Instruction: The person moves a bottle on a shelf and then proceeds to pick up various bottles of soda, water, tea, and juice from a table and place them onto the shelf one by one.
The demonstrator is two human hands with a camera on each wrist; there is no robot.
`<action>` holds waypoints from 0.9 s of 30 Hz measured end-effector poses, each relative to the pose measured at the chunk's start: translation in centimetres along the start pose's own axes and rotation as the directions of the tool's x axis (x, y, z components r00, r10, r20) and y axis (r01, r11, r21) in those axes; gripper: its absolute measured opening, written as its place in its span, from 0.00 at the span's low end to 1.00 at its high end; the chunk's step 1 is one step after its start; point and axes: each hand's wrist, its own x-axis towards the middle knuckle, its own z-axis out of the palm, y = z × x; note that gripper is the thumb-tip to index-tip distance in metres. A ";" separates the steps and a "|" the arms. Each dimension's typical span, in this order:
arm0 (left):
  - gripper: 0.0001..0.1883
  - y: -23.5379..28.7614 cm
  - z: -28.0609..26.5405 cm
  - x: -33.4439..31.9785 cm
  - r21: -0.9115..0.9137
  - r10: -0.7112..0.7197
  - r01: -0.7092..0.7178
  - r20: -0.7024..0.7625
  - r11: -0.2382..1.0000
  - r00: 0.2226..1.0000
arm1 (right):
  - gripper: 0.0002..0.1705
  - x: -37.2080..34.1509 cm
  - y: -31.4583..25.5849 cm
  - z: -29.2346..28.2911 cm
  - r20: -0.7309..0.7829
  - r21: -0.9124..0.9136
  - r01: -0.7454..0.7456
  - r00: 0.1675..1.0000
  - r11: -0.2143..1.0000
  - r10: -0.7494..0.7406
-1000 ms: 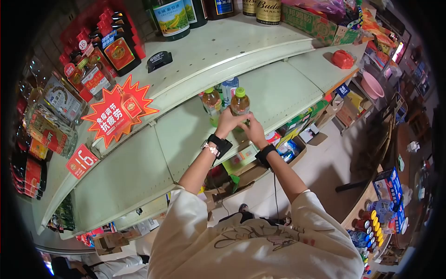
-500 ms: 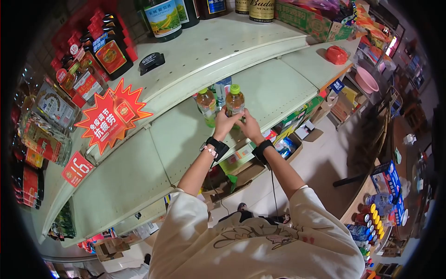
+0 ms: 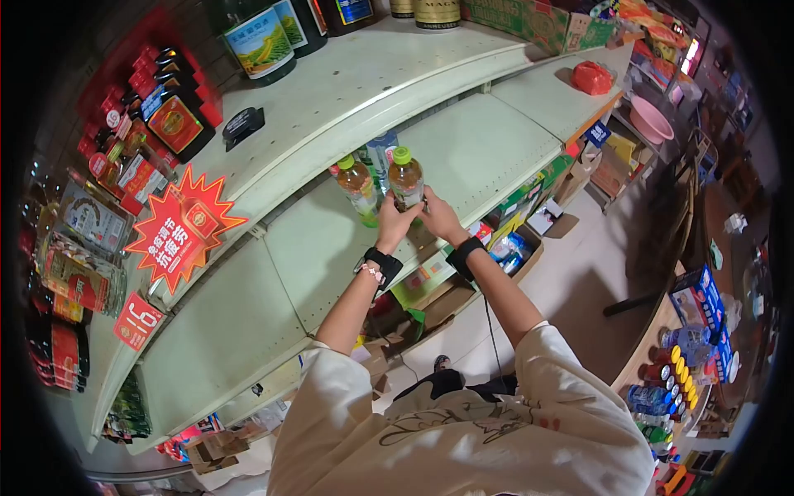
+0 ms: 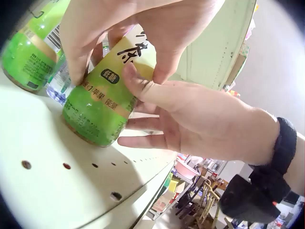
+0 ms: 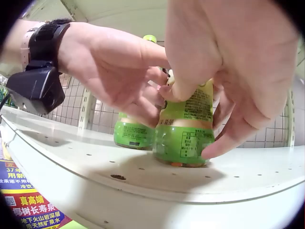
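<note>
A tea bottle (image 3: 405, 175) with a lime-green cap and a green-and-yellow label stands upright on the lower shelf. My left hand (image 3: 395, 225) grips it from the left side, thumb and fingers around the label. From the right, my right hand (image 3: 442, 217) holds the same bottle, its thumb lying across the label in the left wrist view and its lower fingers close to the base. Just to the left stands a matching tea bottle (image 3: 357, 192). Behind the two is a clear bottle with a blue label (image 3: 381, 154), partly hidden.
The pale perforated shelf (image 3: 484, 140) ends in a front edge just below my hands. Overhead, the upper shelf (image 3: 331, 99) carries liquor bottles (image 3: 174, 120) and a green carton (image 3: 529, 25). A red bag (image 3: 592, 78) lies at the shelf's far right.
The head view has turned, shifting the shelves within it. Both hands stay around the same tea bottle, which keeps its place beside the matching one; the right fingers sit slightly higher on it.
</note>
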 end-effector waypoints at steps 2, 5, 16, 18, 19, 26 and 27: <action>0.31 -1.1 0.0 0.1 -0.001 0.017 -0.017 -0.016 1.000 1.000 | 0.27 0.3 -0.3 -0.5 0.047 -0.008 -0.039 0.998 0.999 0.040; 0.30 -1.6 -0.1 0.0 -0.017 0.024 -0.024 -0.006 1.000 1.000 | 0.27 0.4 0.1 -0.9 0.109 -0.025 -0.030 0.994 0.999 0.032; 0.28 2.2 1.0 -14.1 -0.143 -0.178 0.185 0.061 0.972 0.982 | 0.12 -22.5 8.7 -6.6 -0.236 0.177 -0.211 0.939 0.961 0.249; 0.13 0.3 2.5 -18.9 0.115 -0.129 0.112 0.163 0.987 0.978 | 0.12 -30.6 10.6 -8.8 -0.013 0.093 -0.436 0.899 0.895 0.439; 0.11 -0.7 3.6 -21.1 0.021 -0.114 0.113 0.291 0.993 0.950 | 0.12 -34.8 12.6 -9.2 0.023 0.209 -0.444 0.893 0.871 0.449; 0.16 0.9 14.5 -31.1 0.069 -0.282 0.474 0.875 0.878 0.395 | 0.11 -47.9 10.4 -13.3 -0.199 0.421 -0.719 0.521 0.552 0.830; 0.17 2.0 16.1 -30.8 0.107 -0.217 0.360 0.935 0.927 0.281 | 0.11 -47.6 9.0 -13.6 -0.255 0.452 -0.722 0.459 0.524 0.851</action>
